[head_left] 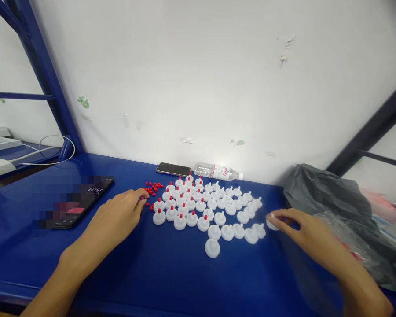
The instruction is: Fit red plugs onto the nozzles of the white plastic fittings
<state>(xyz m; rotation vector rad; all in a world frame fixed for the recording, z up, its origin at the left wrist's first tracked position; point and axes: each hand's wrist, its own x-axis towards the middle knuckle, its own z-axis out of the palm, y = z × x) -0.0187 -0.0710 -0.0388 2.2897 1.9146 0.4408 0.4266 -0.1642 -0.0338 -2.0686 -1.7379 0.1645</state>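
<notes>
Right hand [308, 229] has 1 round white plastic nozzle cap [272, 224] pinched, tip roughly upright, just right of similar white nozzle caps [230, 209]. Left hand [120, 213] is nearer the tiny red plastic caps [154, 189], can't tell if it's gripping 1. Blue table [145, 273] extends nearer the body, grey plastic bag [320, 182] off right.

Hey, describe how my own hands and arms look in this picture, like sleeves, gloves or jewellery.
Your left hand and right hand are both bare, with no gloves. No sleeve shows on either visible forearm, and I can't see a watch, bracelet or ring. The fingers look slender; nail details are too small to tell.
</notes>
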